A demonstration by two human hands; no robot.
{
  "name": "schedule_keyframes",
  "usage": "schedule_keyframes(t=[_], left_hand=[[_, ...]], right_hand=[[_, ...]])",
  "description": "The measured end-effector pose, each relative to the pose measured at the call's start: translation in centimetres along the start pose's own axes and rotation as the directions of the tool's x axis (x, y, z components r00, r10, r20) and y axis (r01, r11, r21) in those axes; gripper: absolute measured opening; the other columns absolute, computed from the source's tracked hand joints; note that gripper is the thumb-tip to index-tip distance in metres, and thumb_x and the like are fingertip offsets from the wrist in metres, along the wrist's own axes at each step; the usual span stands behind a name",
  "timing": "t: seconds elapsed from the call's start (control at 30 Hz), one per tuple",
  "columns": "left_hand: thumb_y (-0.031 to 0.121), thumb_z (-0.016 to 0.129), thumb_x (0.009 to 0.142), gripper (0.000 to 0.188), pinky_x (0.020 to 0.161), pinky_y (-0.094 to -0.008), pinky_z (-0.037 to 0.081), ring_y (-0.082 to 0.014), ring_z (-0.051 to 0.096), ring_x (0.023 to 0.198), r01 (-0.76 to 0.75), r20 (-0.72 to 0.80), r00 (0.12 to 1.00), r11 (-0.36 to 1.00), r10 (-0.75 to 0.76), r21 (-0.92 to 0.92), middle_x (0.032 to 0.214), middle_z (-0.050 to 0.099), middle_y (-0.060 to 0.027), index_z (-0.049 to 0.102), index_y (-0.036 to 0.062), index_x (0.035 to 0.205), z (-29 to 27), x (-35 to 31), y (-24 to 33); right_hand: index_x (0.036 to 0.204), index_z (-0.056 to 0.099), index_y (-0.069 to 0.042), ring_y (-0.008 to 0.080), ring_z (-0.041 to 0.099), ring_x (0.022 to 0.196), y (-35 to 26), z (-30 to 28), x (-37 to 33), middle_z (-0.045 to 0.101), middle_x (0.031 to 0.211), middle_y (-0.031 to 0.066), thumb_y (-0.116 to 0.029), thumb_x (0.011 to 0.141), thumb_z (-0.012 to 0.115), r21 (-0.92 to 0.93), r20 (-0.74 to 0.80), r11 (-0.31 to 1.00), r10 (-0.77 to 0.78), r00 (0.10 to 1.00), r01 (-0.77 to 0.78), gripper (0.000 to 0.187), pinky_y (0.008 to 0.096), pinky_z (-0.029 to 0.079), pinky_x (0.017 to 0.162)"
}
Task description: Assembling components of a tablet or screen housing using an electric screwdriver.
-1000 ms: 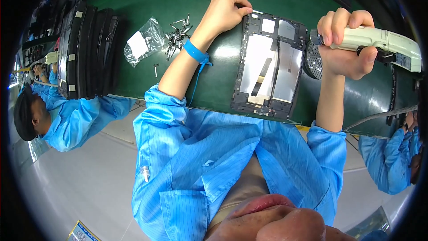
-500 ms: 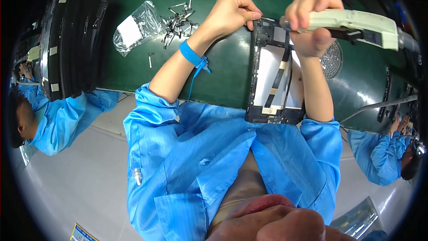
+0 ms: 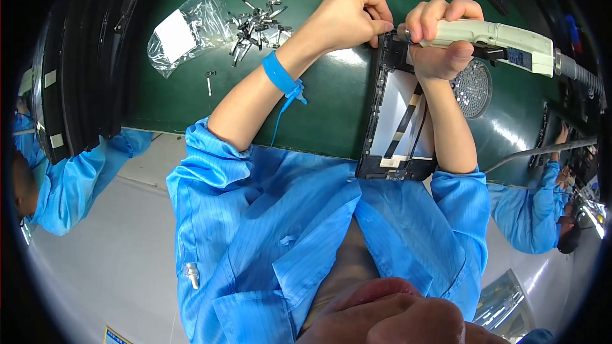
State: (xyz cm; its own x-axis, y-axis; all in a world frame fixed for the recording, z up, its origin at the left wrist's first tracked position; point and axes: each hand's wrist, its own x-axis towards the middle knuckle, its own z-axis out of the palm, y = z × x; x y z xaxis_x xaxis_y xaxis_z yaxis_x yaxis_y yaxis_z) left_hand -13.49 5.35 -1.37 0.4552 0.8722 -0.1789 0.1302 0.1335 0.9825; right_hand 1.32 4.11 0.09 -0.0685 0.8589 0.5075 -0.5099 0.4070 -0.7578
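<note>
A tablet with its inside exposed, a black frame round a silver panel with dark strips, lies at the table's front edge. My left hand, wearing a blue wrist strap, has thumb and fingers pinched together at the tablet's far left corner. Whatever sits between those fingertips is hidden. Wrapped round a pale power screwdriver are the fingers of my right hand, its thumb raised off the tool. The screwdriver lies nearly level, its front end over the tablet's far end; the tip cannot be made out.
Small black-and-silver parts lie heaped beside a clear plastic bag, with one loose part nearer. A round dimpled dish stands right of the tablet. Dark panels are stacked left. A ribbed hose trails from the screwdriver. Co-workers sit both sides.
The view has shifted a little. My left fingertips still pinch at the tablet's corner, now closer to the screwdriver's front end. My right hand keeps its grip on the screwdriver.
</note>
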Motion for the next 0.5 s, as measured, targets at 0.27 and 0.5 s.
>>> schedule_keyframes(t=[0.27, 0.5], left_hand=[[0.002, 0.064, 0.077, 0.006, 0.052, -0.0244, 0.047, -0.0110, 0.060, 0.054, 0.001, 0.002, 1.000, 1.000, -0.001, -0.004, 0.067, 0.064, -0.0064, 0.065, -0.0032, 0.079, -0.13, 0.03, -0.29], [0.001, 0.063, 0.076, 0.005, 0.052, -0.0240, 0.046, -0.0110, 0.060, 0.055, -0.025, 0.002, 1.000, 1.000, 0.025, 0.006, 0.066, 0.064, -0.0061, 0.065, -0.0032, 0.078, -0.41, -0.27, -0.46]], right_hand=[[0.090, 0.036, -0.006, 0.0128, 0.044, 0.048, 0.26, 0.10, -0.06, 0.046, 0.061, 0.0058, -0.033, 0.075, 0.075, -0.030, 0.009, 0.999, -0.010, 1.000, 0.011, 0.050, 0.0247, 0.041, 0.046], [0.091, 0.036, -0.006, 0.0119, 0.044, 0.048, 0.40, 1.02, -0.20, 0.046, 0.061, 0.0051, -0.021, 0.076, 0.074, -0.079, 0.032, 0.997, -0.021, 0.999, 0.024, 0.044, 0.0245, 0.042, 0.047]])
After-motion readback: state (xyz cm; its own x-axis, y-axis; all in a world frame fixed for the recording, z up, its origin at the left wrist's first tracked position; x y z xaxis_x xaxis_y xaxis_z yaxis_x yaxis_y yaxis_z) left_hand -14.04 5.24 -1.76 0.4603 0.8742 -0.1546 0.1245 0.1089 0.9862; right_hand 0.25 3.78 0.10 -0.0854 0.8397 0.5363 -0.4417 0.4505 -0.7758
